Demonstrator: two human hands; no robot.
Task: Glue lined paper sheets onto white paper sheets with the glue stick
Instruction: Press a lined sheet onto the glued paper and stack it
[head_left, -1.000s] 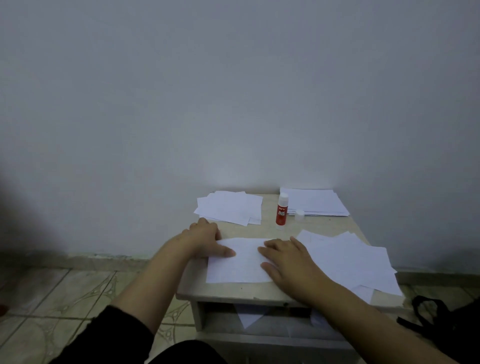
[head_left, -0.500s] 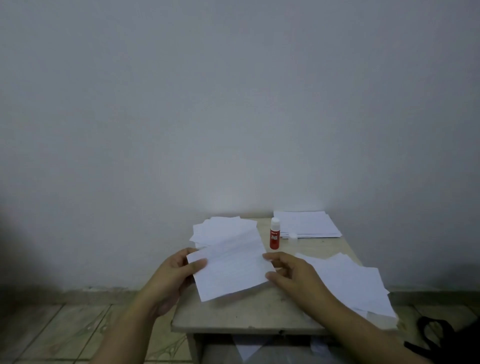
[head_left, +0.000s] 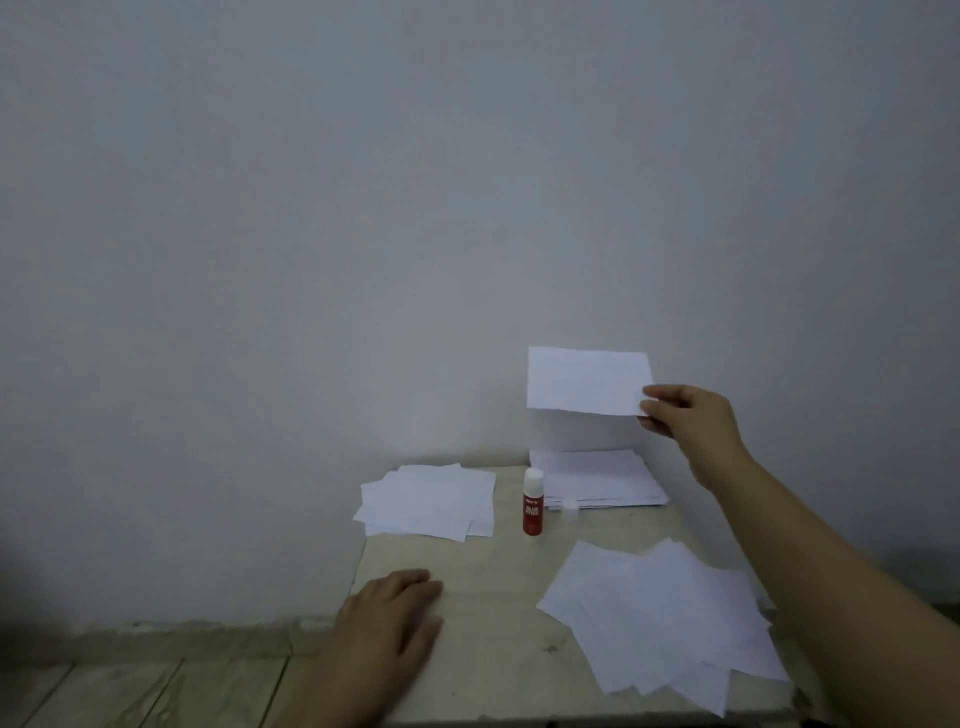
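My right hand (head_left: 685, 426) pinches the right edge of a glued sheet (head_left: 587, 382), holding it in the air above the neat stack (head_left: 597, 478) at the back right of the small table (head_left: 493, 644). My left hand (head_left: 395, 618) rests flat on the table's front left, fingers relaxed, holding nothing. A red glue stick (head_left: 533, 501) with a white top stands upright at the back middle, and its small cap (head_left: 570, 506) lies just right of it. A loose pile of white sheets (head_left: 428, 501) lies at the back left. Another spread pile of sheets (head_left: 660, 613) covers the front right.
The table stands against a plain grey wall (head_left: 363, 208). Tiled floor (head_left: 130, 691) shows at the lower left beyond the table's left edge. The front-right pile overhangs the table's right edge.
Both hands held the sheet low over the table's front. Now the left hand has let go and rests on the table, and the right hand has lifted the sheet up over the back-right stack.
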